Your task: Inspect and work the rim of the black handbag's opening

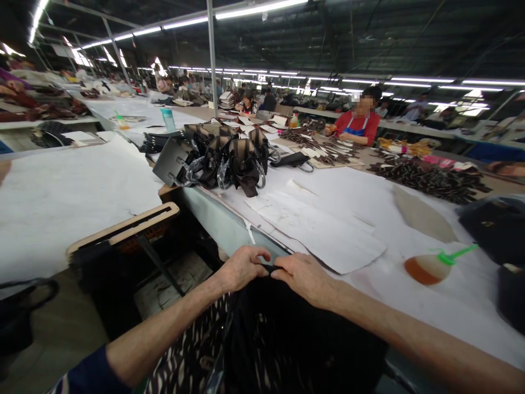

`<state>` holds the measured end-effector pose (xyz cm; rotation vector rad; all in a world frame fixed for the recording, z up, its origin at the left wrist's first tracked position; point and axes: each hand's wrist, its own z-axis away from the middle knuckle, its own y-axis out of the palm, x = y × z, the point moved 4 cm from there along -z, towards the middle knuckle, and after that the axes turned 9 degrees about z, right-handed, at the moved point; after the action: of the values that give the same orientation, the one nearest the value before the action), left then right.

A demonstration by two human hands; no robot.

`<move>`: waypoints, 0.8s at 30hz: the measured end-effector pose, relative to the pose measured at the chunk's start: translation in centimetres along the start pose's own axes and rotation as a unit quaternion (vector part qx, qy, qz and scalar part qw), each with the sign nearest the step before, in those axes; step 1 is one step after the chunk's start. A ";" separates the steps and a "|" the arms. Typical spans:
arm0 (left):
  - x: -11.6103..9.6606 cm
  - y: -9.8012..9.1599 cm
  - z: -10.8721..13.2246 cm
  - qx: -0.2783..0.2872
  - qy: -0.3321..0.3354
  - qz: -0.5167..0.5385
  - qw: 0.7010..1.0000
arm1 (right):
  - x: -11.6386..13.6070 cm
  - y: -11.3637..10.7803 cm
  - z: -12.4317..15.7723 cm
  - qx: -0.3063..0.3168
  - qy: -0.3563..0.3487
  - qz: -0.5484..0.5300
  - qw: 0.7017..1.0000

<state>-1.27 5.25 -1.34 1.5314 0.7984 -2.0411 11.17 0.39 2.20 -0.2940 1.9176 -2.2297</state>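
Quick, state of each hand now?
Left hand: closed, pinching the black item's top edge.
Right hand: closed, pinching the same edge.

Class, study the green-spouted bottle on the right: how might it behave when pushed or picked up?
The bottle would probably slosh, as amber liquid fills part of it. Its rounded body might roll if tipped over. The thin green spout sticks out, so it could snag.

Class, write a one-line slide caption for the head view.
Left hand and right hand pinch black material beside a white-covered worktable.
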 end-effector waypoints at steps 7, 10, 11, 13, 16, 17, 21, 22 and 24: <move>-0.6 -0.1 0.3 0.016 0.014 -0.003 1.000 | 1.8 -1.2 -0.5 0.044 -0.029 0.034 0.998; -0.5 -0.3 0.5 0.018 0.020 -0.018 0.999 | 1.8 -1.3 -0.6 0.038 -0.008 0.042 0.998; -0.5 -0.4 0.6 0.007 0.020 -0.031 0.999 | 1.8 -1.3 -0.6 0.036 -0.004 0.042 0.998; -0.5 -0.8 0.8 -0.029 0.020 -0.065 0.997 | 1.8 -1.3 -0.7 0.031 -0.001 0.041 0.999; -0.7 -1.1 1.3 -0.062 0.028 -0.103 0.992 | 1.8 -1.2 -0.7 0.023 0.002 0.039 0.999; -0.8 -1.1 1.5 -0.061 0.030 -0.107 0.992 | 1.8 -1.2 -0.7 0.019 0.003 0.038 0.999; -1.2 -1.1 1.8 -0.060 0.029 -0.111 0.992 | 1.8 -1.1 -0.5 0.003 0.002 0.037 0.999; -1.3 -1.1 1.8 -0.061 0.028 -0.114 0.991 | 1.8 -1.1 -0.5 -0.001 0.001 0.038 0.999; -1.5 -1.1 1.8 -0.061 0.027 -0.115 0.991 | 1.7 -1.1 -0.4 -0.009 0.004 0.041 0.999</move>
<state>-2.83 4.89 0.69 1.4910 1.1469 -2.0730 9.36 0.48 3.28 -0.2057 1.9178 -2.1666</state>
